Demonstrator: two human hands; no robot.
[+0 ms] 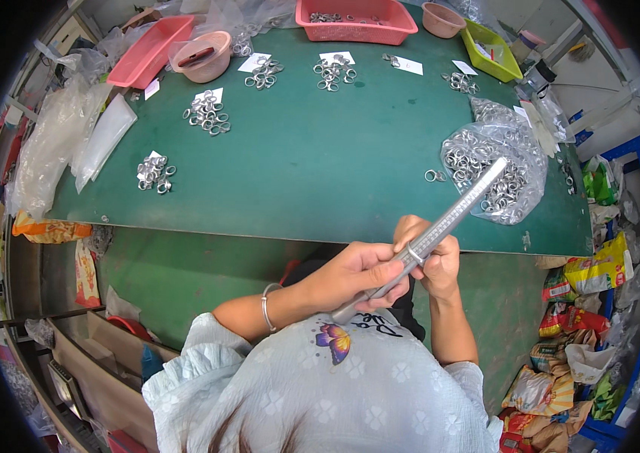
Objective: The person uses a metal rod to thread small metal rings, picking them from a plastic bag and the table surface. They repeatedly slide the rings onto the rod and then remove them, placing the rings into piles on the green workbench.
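A grey tapered ring mandrel [457, 211] with graduation marks slants across in front of me, its thin end up to the right. My left hand [357, 272] is wrapped round its thick lower part. A silver ring [415, 255] sits around the mandrel between my hands. My right hand [439, 260] is closed at this ring, its fingers partly hidden behind the mandrel. Beyond the mandrel's tip lies a clear plastic bag [520, 208] full of silver rings. A couple of loose rings [434, 176] lie just left of the bag on the green table [297, 166].
Several ring piles [207, 115] with white paper slips are spread over the table. Along the back stand a pink basket [357, 32], a pink bowl [210, 64] and a green tray [490, 53]. Plastic bags [59, 143] cover the left edge. Packages [599, 264] fill a blue rack at right.
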